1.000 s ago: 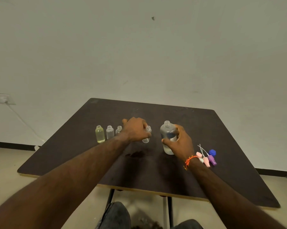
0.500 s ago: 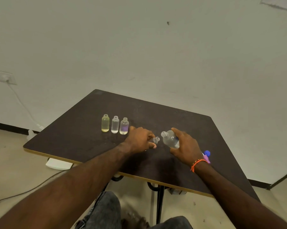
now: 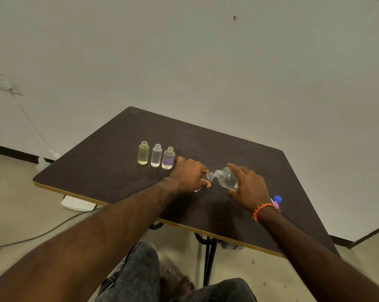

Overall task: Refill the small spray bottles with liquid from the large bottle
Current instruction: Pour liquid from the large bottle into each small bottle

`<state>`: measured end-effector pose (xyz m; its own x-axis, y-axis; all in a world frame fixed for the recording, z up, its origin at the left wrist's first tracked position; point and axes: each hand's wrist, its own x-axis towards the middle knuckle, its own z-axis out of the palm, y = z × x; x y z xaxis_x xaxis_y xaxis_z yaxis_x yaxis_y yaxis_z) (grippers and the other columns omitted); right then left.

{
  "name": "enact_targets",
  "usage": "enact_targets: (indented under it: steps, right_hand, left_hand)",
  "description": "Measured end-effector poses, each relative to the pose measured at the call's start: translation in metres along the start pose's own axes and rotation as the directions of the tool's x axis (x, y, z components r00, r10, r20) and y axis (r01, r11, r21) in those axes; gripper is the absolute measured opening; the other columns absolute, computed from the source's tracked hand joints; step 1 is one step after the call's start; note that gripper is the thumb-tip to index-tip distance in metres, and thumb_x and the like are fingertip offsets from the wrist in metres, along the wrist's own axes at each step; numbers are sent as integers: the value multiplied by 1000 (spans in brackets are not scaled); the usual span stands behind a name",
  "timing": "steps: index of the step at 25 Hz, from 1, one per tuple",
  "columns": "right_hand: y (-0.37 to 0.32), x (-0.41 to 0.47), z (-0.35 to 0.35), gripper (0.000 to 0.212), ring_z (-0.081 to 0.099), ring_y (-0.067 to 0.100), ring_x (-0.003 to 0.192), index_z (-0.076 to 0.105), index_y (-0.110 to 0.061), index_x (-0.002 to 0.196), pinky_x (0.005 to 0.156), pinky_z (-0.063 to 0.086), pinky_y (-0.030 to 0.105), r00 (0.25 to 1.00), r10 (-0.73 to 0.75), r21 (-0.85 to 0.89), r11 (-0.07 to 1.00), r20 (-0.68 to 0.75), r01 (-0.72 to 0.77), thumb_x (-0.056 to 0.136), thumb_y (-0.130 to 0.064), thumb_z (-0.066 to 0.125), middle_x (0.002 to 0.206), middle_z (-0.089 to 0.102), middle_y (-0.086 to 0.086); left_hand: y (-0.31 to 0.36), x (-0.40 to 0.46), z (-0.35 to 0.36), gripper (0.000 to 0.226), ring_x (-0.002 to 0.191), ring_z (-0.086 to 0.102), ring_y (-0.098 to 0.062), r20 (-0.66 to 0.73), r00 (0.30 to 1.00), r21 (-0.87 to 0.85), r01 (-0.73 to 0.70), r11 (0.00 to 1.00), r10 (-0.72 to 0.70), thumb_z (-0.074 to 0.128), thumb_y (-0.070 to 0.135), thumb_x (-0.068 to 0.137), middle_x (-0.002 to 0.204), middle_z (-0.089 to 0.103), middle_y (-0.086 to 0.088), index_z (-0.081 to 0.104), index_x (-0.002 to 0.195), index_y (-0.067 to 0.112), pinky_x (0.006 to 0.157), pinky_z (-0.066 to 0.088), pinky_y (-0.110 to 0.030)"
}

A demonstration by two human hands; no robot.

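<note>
My right hand [image 3: 248,188] grips the large clear bottle [image 3: 226,178], tipped over to the left so its neck meets the mouth of a small clear bottle [image 3: 209,177]. My left hand [image 3: 189,174] grips that small bottle, hiding most of it. Three more small open bottles stand in a row further left on the dark table [image 3: 110,168]: a yellowish one [image 3: 143,153], a clear one [image 3: 156,155] and a purple-tinted one [image 3: 168,158].
Spray caps, one blue [image 3: 277,199] and one pink [image 3: 276,205], lie behind my right wrist near the table's right side. The table's front edge runs below my forearms. A white wall stands behind; a cable and a white box lie on the floor at left.
The large bottle went from upright to tipped left, its neck now at the small bottle's mouth. My left hand drew the small bottle away from the row. The camera view shifted.
</note>
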<state>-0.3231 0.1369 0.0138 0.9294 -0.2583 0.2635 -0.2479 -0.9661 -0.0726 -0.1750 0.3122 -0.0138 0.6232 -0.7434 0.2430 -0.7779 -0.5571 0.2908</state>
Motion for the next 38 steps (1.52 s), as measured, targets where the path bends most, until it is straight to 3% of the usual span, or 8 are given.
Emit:
enact_targets:
  steps: [9,38]
  right_hand:
    - [3,4,-4,86,49,26,132,37,-29,150,112,34,48,999,-48,-117,992,-15,46,77,-34,82,145,53,2]
    - [3,5,-16,83,47,26,132,38,-28,150,115,31,50,996,-90,-200,976,-9,87,79,-31,79,144,53,1]
  left_hand:
    - [-1,0,0,54,112,65,-18,12,1000,-13,-6,1000,6,69,63,87,116,75,7,69,129,28,102,30,-44]
    - [6,-2,-4,47,106,65,-17,26,999,50,-32,998,31,68,62,88,110,75,7,72,122,31,97,29,-42]
